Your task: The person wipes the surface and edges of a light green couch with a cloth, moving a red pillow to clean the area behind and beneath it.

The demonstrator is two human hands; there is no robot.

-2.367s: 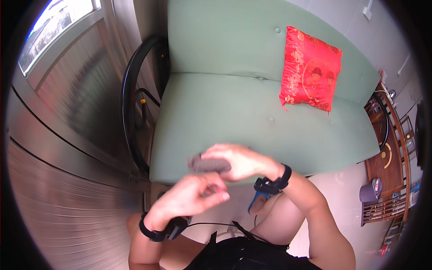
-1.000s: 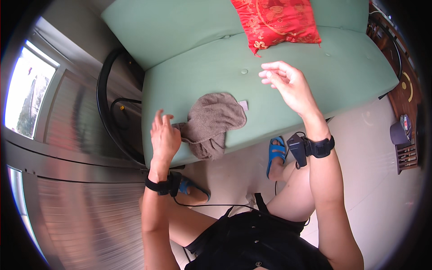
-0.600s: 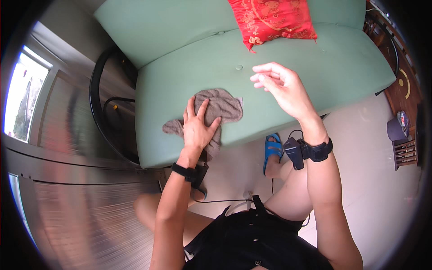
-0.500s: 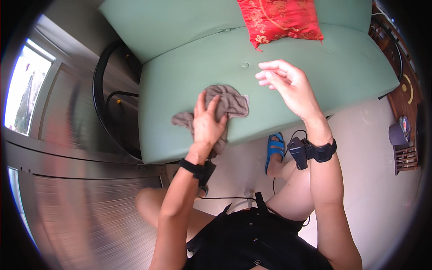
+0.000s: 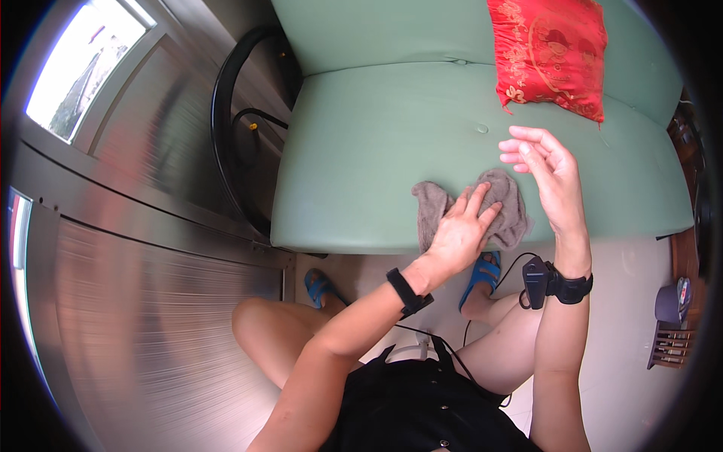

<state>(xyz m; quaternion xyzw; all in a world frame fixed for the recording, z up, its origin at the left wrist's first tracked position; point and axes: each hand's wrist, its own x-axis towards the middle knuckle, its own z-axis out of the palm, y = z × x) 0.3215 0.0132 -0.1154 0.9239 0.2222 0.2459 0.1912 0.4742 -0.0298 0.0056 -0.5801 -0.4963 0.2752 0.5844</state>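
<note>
My left hand (image 5: 463, 230) lies palm down with its fingers spread over a crumpled grey-brown cloth (image 5: 510, 211). The cloth is pressed against the green sofa seat (image 5: 361, 173), close to its front edge. Part of the cloth bunches up on the left of the hand, and the palm hides the middle. Above the seat, to the right of the cloth, my right hand (image 5: 550, 173) is raised, fingers loosely bent and apart, holding nothing. Both wrists wear black straps, and a dark device sits on the right one.
A red patterned cushion (image 5: 553, 56) leans on the sofa's back. To the left are a curved black armrest (image 5: 220, 135) and a metal panelled door (image 5: 166, 309). Blue sandals (image 5: 482, 279) are on my feet below the seat. A thin black cable (image 5: 452, 350) crosses my legs.
My left hand has slid the cloth rightward along the seat, closer to my right hand. The right hand stays raised. The whole view has shifted, bringing my left sandal more into sight.
</note>
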